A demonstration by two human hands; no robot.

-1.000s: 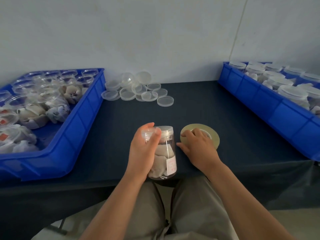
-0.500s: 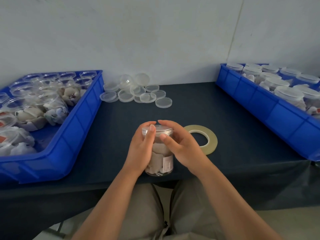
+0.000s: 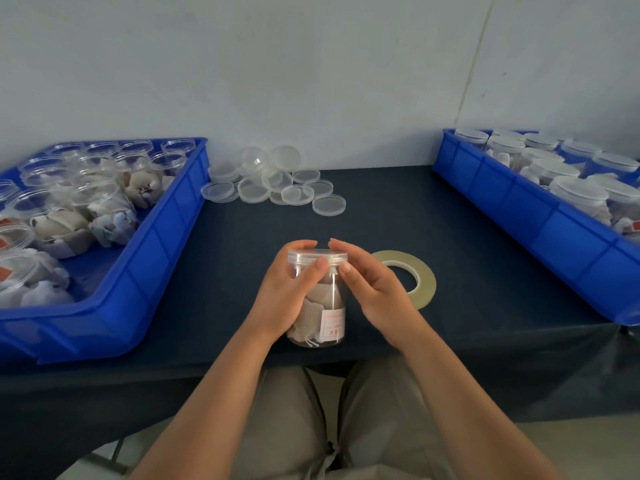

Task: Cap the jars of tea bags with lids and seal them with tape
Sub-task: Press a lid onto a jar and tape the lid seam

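left hand [image 3: 284, 296] gripping jar [image 3: 329, 318] of tea bags, right hand [image 3: 375, 289] pinching its lid [image 3: 317, 255] between fingers and thumb, tape roll [image 3: 425, 284] lying at three o'clock

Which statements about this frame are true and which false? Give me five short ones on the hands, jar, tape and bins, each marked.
1. The left hand and the right hand both hold the jar. True.
2. That jar is uncapped. False: a clear lid sits on it.
3. The tape roll lies flat on the table, to the right of the jar. True.
4. The capped jars stand in the right bin. True.
5. The loose lids are piled in the right bin. False: they lie on the table by the wall, beside the left bin.
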